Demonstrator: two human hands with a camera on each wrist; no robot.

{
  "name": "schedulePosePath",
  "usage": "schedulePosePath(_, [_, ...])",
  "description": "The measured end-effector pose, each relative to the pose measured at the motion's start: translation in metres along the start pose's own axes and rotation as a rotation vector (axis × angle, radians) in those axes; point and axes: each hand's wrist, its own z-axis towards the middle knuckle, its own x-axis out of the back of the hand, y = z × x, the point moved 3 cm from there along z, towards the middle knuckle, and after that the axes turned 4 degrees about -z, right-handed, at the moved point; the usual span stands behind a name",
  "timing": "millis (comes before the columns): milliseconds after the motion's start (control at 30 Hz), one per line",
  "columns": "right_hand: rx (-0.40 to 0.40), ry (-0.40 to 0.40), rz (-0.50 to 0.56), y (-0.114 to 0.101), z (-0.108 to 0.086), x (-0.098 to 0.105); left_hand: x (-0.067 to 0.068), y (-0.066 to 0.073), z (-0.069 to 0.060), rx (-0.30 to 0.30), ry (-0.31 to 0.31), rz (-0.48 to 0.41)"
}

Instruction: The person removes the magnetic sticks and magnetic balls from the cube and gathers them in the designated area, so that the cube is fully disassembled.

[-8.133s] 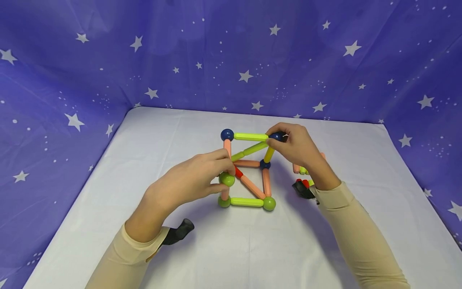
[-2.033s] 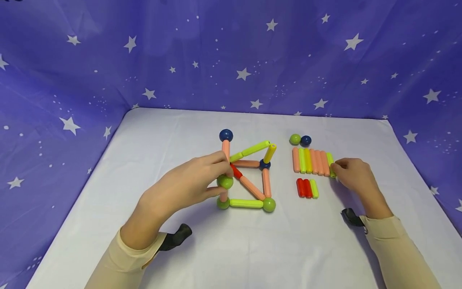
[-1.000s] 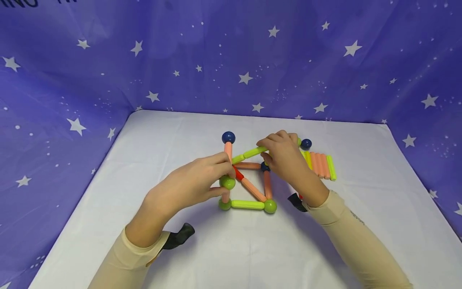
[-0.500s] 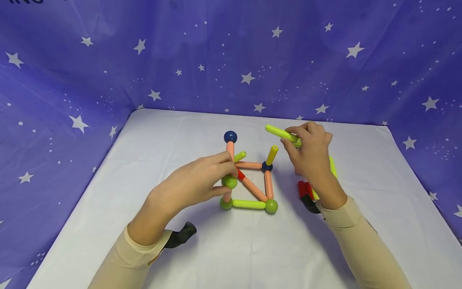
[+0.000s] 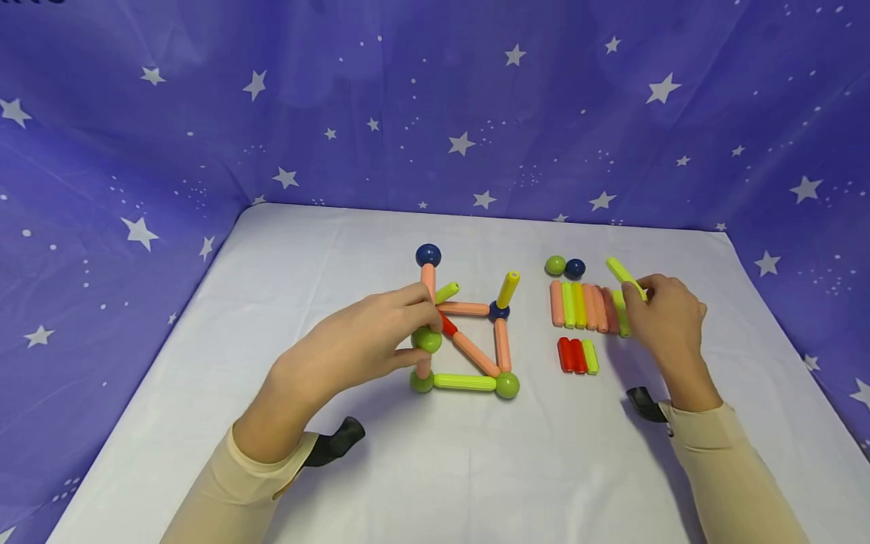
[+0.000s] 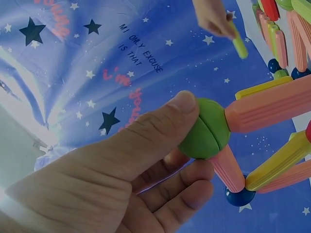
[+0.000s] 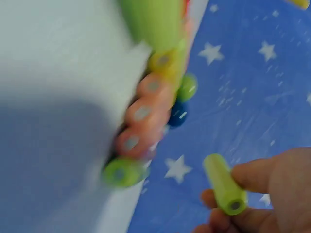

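My left hand [image 5: 360,340] pinches a green ball [image 6: 206,127] between thumb and fingers. It tops an upright pink magnetic rod in a frame of rods and balls. A blue ball [image 5: 428,255] caps another pink post behind. A yellow rod [image 5: 508,289] stands on a lower blue ball [image 5: 499,310], its top end bare. A short lime rod [image 5: 448,292] slants out beside my left fingers. My right hand [image 5: 669,313] pinches a lime rod [image 5: 620,270], raised by the right end of the row; the right wrist view shows its end magnet.
Pink, lime and yellow rods [image 5: 590,306] lie in a row on the white table [image 5: 544,453]. Two short red rods [image 5: 572,355] and a short lime one [image 5: 590,356] lie in front. Behind the row sit a loose green ball [image 5: 555,264] and blue ball [image 5: 575,268].
My right hand pulled the slanted lime rod off the frame and carried it right, to the row. Earlier, the top lime rod and right blue ball also left the frame. My left hand stayed.
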Motion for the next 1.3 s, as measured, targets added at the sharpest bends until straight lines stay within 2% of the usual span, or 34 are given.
schedulePosePath(167, [-0.099, -0.182, -0.113, 0.031, -0.001, -0.007, 0.001, 0.0, -0.002, 0.002, 0.008, -0.005])
schedulePosePath(267, [-0.137, -0.313, -0.139, 0.039, -0.004, -0.013, 0.001, 0.0, -0.004, 0.005, 0.012, -0.01])
schedulePosePath(333, [-0.144, -0.368, -0.142, 0.041, -0.005, -0.016, 0.001, -0.001, -0.004, 0.006, 0.013, -0.013])
schedulePosePath(633, [-0.153, -0.447, -0.168, 0.037, -0.005, -0.019, 0.001, -0.001, -0.004, 0.007, 0.01, 0.001])
schedulePosePath(733, [-0.136, -0.43, -0.207, 0.031, -0.005, -0.017, 0.0, 0.0, -0.004, 0.006, 0.003, 0.002])
schedulePosePath(833, [-0.093, -0.361, -0.237, 0.019, -0.005, -0.015, 0.0, 0.0, -0.003, 0.009, -0.004, -0.009])
schedulePosePath(900, [-0.042, -0.286, -0.216, 0.004, -0.006, -0.013, 0.0, 0.0, -0.003, 0.015, -0.008, -0.017])
schedulePosePath(1067, [0.148, -0.147, -0.055, -0.05, -0.01, -0.006, 0.0, -0.001, -0.004, 0.026, -0.011, -0.018])
schedulePosePath(1300, [0.49, -0.119, 0.086, -0.122, -0.021, -0.005, 0.0, -0.001, -0.002, 0.026, -0.009, -0.026])
